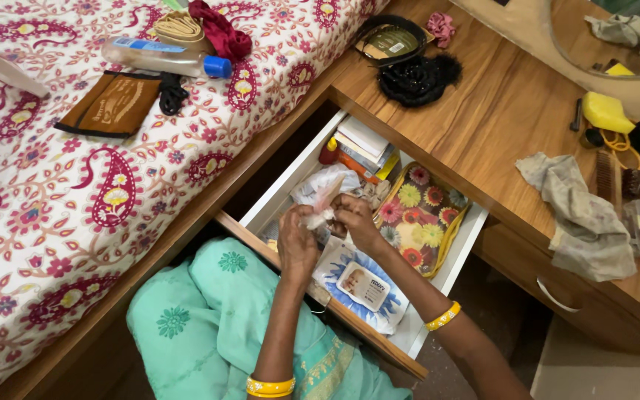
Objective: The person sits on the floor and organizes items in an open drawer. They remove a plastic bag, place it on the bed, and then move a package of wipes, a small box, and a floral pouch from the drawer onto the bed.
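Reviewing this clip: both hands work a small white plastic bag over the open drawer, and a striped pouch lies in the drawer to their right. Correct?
Not quite. In the head view the pouch in the drawer is floral, not striped. Both the left hand and right hand do hold the white plastic bag.

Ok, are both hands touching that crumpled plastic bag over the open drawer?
Touching. The head view shows the left hand and right hand both pinching the crumpled plastic bag above the drawer.

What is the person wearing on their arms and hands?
Both forearms are bare, with no sleeves, gloves or rings in view. The left hand has a yellow bangle with a patterned band at its wrist. The right hand has a matching yellow bangle.
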